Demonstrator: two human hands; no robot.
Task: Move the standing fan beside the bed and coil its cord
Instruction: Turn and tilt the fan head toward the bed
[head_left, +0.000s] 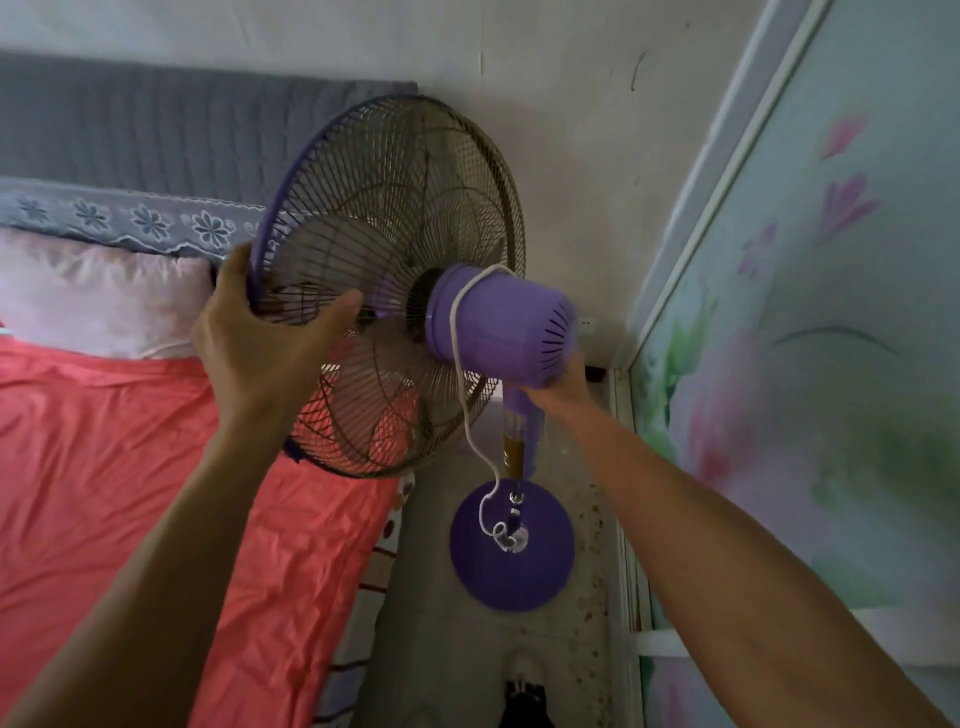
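Nearest, two bare forearms reaching out to steady the purple standing fan (395, 291) from both sides. Left hand (270, 332) clamped on the purple rim of the wire grille, thumb over the cage, probably to aim or brace the head. Right hand (563, 382) tucked under the purple motor housing (501, 327); grip hidden, cannot tell. Round purple base (511, 545) down on the floor in the narrow gap right of the coral-sheeted bed (130, 493). White cord (462, 384) draped over the housing, dangling loose to the base, not yet coiled.
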